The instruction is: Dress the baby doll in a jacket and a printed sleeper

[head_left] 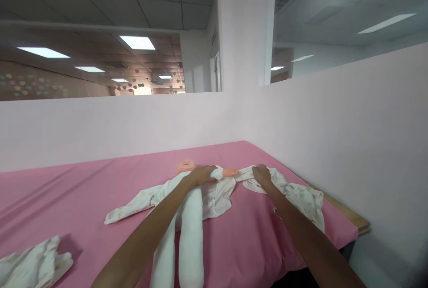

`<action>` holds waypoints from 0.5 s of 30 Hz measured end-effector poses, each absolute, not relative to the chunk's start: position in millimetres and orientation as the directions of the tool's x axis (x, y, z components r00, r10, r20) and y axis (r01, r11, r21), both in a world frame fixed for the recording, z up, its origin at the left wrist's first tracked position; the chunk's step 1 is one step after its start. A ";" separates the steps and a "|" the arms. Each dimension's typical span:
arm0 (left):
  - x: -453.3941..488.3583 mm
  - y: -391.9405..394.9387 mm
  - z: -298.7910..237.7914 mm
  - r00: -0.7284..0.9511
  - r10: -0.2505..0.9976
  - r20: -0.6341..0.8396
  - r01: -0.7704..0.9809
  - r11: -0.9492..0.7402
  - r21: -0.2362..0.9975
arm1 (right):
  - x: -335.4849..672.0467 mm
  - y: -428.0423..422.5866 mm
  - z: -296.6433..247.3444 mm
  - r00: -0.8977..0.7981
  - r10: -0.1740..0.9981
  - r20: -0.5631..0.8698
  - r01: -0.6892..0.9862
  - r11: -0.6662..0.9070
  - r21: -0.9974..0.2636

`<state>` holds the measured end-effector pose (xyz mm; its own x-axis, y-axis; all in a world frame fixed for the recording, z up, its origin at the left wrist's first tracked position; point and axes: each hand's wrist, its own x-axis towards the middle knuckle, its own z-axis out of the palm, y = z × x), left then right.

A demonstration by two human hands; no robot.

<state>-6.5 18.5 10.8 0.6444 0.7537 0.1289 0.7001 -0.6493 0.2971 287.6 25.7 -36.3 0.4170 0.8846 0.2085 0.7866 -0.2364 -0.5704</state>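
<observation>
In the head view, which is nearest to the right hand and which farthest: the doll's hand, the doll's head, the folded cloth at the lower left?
From the right hand:
1. Doll's hand, just left of it.
2. Doll's head, farther left, beyond the left hand.
3. Folded cloth, at the near left corner of the pink sheet.

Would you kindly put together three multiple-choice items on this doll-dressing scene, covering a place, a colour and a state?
1. Where is the left hand?
A. on the doll's shoulder
B. on the folded garment
C. on the partition

2. What colour is the sheet?
A. blue
B. pink
C. green

3. What is the right hand doing?
A. hanging free
B. gripping the sleeve beside the doll's hand
C. resting flat on wood

Answers: 1 A, it lies just below the doll's head. 2 B, pink cloth covers the table. 3 B, its fingers close on fabric.
</observation>
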 end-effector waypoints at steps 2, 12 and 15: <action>-6.2 18.7 10.2 0.632 0.767 0.112 0.717 -0.633 0.292 | 279.3 26.3 -36.8 0.413 0.887 0.204 0.803 -0.249 -0.541; 0.3 18.8 9.8 0.607 0.783 0.133 0.717 -0.612 0.335 | 173.4 9.6 -54.9 0.057 0.938 0.342 0.929 0.076 -0.362; 1.8 14.5 12.5 0.606 0.785 0.129 0.717 -0.609 0.340 | 146.7 14.3 -63.7 0.023 0.977 0.214 0.910 0.069 -0.409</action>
